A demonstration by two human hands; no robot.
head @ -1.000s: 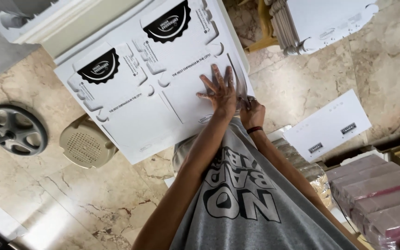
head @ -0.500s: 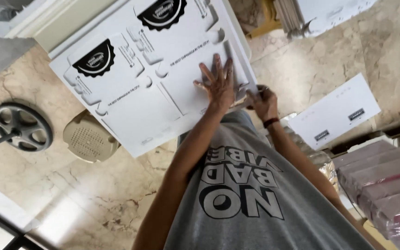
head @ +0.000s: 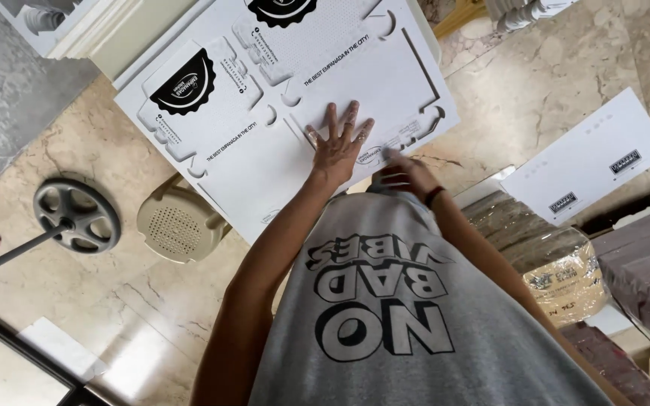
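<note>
Starting from the left edge of the floor (head: 152, 301), which is glossy beige marble: a round grey base (head: 77, 215) with a pole (head: 5, 259) sticking out of it, and just to its right a cream plastic stool (head: 174, 225), partly tucked under the near corner of the big white sheet (head: 265, 143). That sheet is flat die-cut cardboard with black round logos and curved cut slots, looks like unfolded box blanks, and it runs from the stool up toward the top edge of the view, so I can't tell what it's lying on. The left hand (head: 338, 146) is planted flat on the sheet close to its near edge, palm down, fingers spread wide, ring on one of them. Just to the right, the right hand (head: 404, 174) sits at the sheet's near edge by the corner with the curved slots; it's blurry, fingers look curled in at the edge, but I honestly can't tell if it's pinching the cardboard or just touching it. There's a dark band on that wrist. Grey printed shirt fills the bottom middle. Further right, a smaller white card (head: 588, 169) lies on the floor, well apart from the sheet. Below it there's a clear plastic-wrapped bundle (head: 558, 259), and against the right edge some pinkish wrapped stacks (head: 645, 263).
</note>
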